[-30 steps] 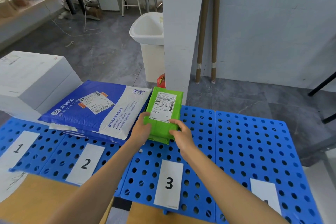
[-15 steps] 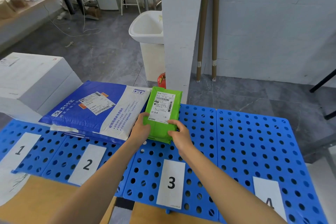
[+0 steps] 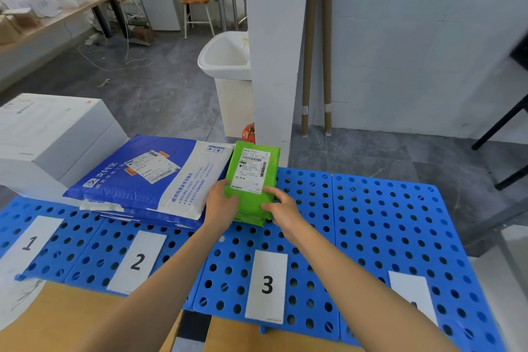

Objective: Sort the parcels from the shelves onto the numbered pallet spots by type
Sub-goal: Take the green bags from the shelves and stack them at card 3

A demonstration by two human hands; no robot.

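The green parcel (image 3: 252,180) was found lying label-up at the far end of the pallet spot (image 3: 308,237) marked with the 3 label (image 3: 267,284), just beside the blue-and-white mailers (image 3: 148,177) stacked on the spot to the left. It was held at its near end by both hands: the left hand (image 3: 221,203) was wrapped around the near left corner, the right hand (image 3: 281,208) was laid over the near right corner, and each grip was pinching the green parcel rather than spread. Compared with a second earlier, little had been altered; the parcel had stayed on the same spot under the same two-handed hold, so it was judged to be set down and being squared. Release was not yet made. A white box (image 3: 48,137) was seen at the far left.
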